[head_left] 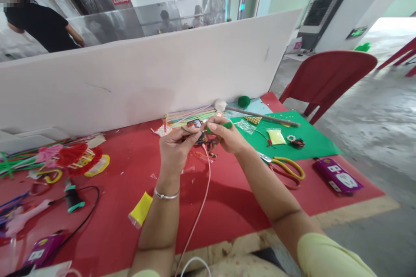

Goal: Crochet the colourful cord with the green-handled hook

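Note:
Both hands meet above the red tabletop, near the middle of the view. My left hand [177, 145], with a silver bangle at the wrist, pinches a thin dark strand whose end is too small to make out. In my right hand [224, 134] is a green-handled tool [228, 125], its thin metal shaft reaching out to the right. The fingertips of the two hands nearly touch. Just behind them lies a phone [195, 124] with a lit screen, partly hidden, and a pink-white cable [208, 173] runs from below the hands toward the front edge.
Scissors [287, 169] and a purple box [338, 176] lie to the right. A green sheet [315, 138] bears small packets and a stick. Left are red craft pieces [73, 156], a yellow packet [141, 210] and a glue gun [26, 218]. A white board [146, 69] stands behind; a red chair [328, 78] beyond.

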Tool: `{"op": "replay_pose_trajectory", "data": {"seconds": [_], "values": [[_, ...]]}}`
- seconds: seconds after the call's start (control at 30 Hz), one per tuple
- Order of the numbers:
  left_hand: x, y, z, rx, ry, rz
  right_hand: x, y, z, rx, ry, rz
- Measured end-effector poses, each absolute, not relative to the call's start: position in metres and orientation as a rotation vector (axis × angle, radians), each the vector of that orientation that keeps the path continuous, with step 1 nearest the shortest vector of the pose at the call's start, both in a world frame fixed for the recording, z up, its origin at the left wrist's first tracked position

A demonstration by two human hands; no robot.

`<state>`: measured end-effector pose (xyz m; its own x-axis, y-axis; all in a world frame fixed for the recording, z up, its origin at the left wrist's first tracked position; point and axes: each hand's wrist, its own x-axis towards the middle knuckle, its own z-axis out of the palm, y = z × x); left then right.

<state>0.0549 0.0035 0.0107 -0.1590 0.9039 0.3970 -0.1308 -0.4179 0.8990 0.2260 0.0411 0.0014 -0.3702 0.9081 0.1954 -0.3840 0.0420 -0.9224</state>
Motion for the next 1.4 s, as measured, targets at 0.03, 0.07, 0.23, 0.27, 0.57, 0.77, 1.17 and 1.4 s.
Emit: {"op": "replay_pose_trajectory", "data": {"seconds": [0.03, 0.07, 0.23, 0.27, 0.57, 0.77, 1.17, 1.4], "values": [[0.052, 0.003, 0.01, 1.373, 0.959, 1.677, 0.227, 0.041, 0.003, -0.598, -1.228, 1.592], [0.05, 0.003, 0.01, 1.403, 0.962, 1.661, 0.228, 0.04, 0.005, -0.581, -1.218, 1.63], [0.05, 0.003, 0.01, 1.354, 0.86, 1.603, 0.228, 0.028, 0.013, -0.534, -1.459, 1.561], [0.051, 0.002, 0.012, 1.34, 0.836, 1.619, 0.227, 0.025, 0.015, -0.535, -1.513, 1.469], [0.063, 0.002, 0.01, 1.353, 0.846, 1.73, 0.21, 0.014, 0.012, -0.675, -1.571, 0.883], [0.057, 0.008, 0.012, 1.147, 0.794, 1.678, 0.201, 0.013, 0.002, -0.63, -1.412, 0.984], [0.049, 0.004, 0.014, 1.291, 0.967, 1.705, 0.195, 0.018, -0.005, -0.667, -1.471, 0.594], [0.038, 0.002, 0.026, 1.015, 0.718, 1.322, 0.196, 0.042, -0.023, -0.467, -1.204, 1.356]]}}
